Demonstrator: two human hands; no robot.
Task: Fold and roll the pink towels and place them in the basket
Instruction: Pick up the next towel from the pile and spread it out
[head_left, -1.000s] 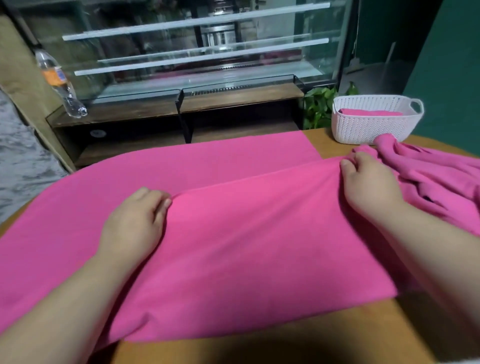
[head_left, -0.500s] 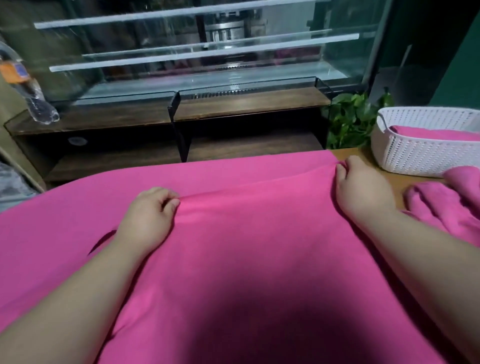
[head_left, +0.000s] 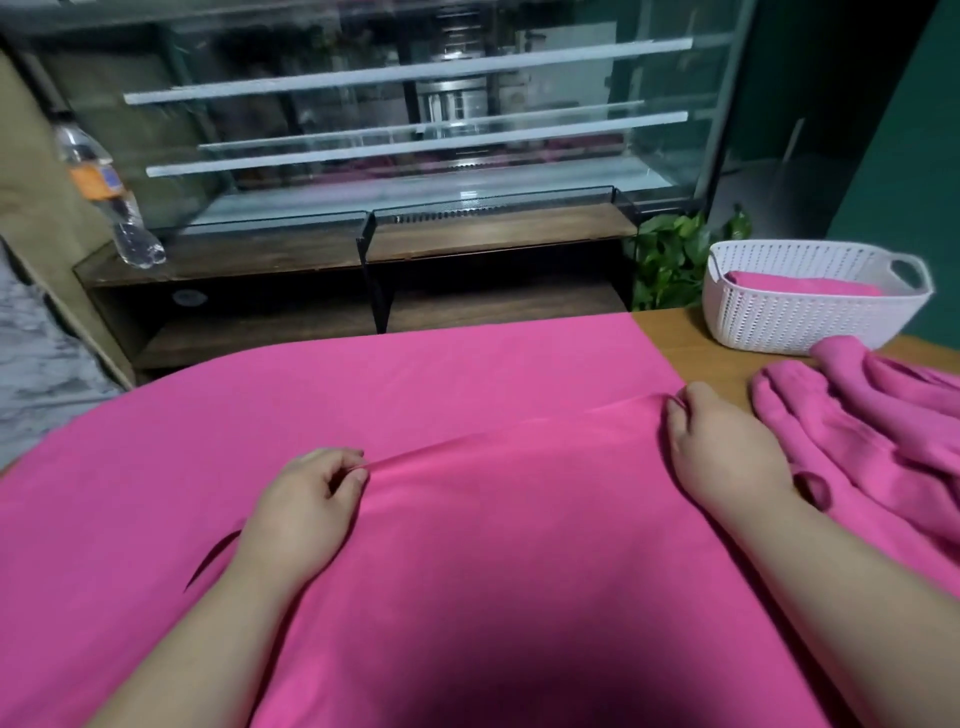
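Observation:
A large pink towel (head_left: 415, 395) lies spread over the table, its near half folded over toward the far side. My left hand (head_left: 306, 499) pinches the folded edge near the middle. My right hand (head_left: 722, 447) grips the same edge at the towel's right side, and the edge is lifted slightly and pulled taut between them. To the right lies a crumpled pile of pink towels (head_left: 872, 431). A white perforated basket (head_left: 810, 317) stands at the far right of the table with a pink towel (head_left: 800, 285) inside.
Bare wooden table (head_left: 696, 353) shows between the towel and the basket. Behind the table stand a dark wooden shelf (head_left: 498, 234), a glass display case (head_left: 415, 130) and a green plant (head_left: 670, 260). A plastic water bottle (head_left: 106, 192) stands on the shelf's left end.
Both hands have kept hold of the folded edge and carried it a little farther over the towel; it now lifts taut between them. The camera view shifted.

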